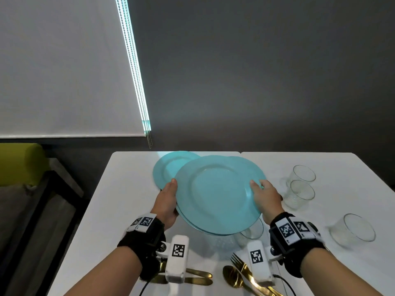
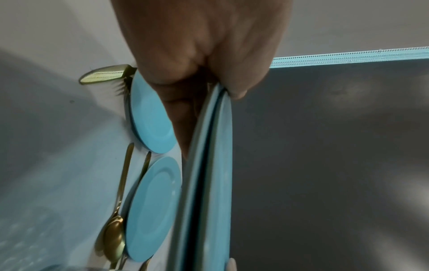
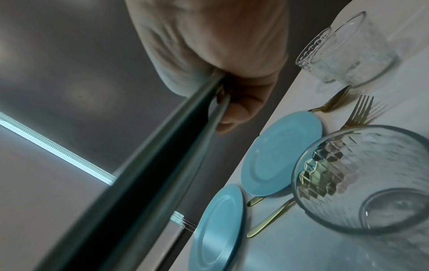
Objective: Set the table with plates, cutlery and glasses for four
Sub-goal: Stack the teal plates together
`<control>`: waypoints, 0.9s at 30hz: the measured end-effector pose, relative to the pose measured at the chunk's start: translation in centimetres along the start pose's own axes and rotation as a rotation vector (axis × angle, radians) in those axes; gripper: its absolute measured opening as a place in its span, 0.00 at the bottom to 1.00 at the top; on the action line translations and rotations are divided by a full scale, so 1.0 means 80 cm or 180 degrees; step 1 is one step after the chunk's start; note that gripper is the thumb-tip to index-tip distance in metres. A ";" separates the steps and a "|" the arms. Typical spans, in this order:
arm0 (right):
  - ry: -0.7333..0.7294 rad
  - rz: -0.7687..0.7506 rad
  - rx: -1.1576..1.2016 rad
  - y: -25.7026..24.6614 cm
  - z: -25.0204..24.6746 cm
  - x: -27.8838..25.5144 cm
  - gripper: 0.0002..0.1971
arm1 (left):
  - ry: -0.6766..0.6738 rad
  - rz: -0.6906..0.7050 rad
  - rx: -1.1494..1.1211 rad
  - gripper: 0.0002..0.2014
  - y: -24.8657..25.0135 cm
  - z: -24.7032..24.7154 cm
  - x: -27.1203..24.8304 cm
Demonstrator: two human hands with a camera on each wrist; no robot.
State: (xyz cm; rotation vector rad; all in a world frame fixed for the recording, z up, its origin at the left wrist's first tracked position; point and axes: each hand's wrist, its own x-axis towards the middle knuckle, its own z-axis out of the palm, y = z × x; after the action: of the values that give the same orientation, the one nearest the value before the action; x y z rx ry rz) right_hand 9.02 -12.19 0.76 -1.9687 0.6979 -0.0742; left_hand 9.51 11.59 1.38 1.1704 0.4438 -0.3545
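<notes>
Both hands hold a stack of two teal plates tilted above the white table. My left hand grips the stack's left rim, thumb on top. On the right rim, my right hand grips the same way. The left wrist view shows the two held plates edge-on in my left hand. In the right wrist view my right hand pinches both rims. Two more teal plates lie flat on the table; one shows at the back left.
Three clear glasses stand on the right, and another glass sits partly under the held stack. Gold cutlery and a gold fork and spoon lie near the front edge. A green seat is left of the table.
</notes>
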 end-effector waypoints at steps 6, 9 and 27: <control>-0.0850 0.0099 -0.0253 -0.017 -0.017 0.056 0.13 | 0.0261 0.0202 0.0059 0.11 0.009 0.026 0.026; -0.0604 0.0367 -0.0248 -0.025 -0.038 0.109 0.11 | 0.0547 0.0375 -0.0012 0.11 0.012 0.040 0.043; -0.0979 0.1073 -0.2002 0.087 0.002 0.226 0.16 | 0.1039 0.0470 -0.0242 0.11 0.006 0.067 0.094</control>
State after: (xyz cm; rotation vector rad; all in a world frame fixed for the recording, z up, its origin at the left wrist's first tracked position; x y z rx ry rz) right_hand 21.07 -23.42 -9.48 -2.3395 0.9069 0.7162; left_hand 17.04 6.48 -0.37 1.1823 0.6448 -0.0166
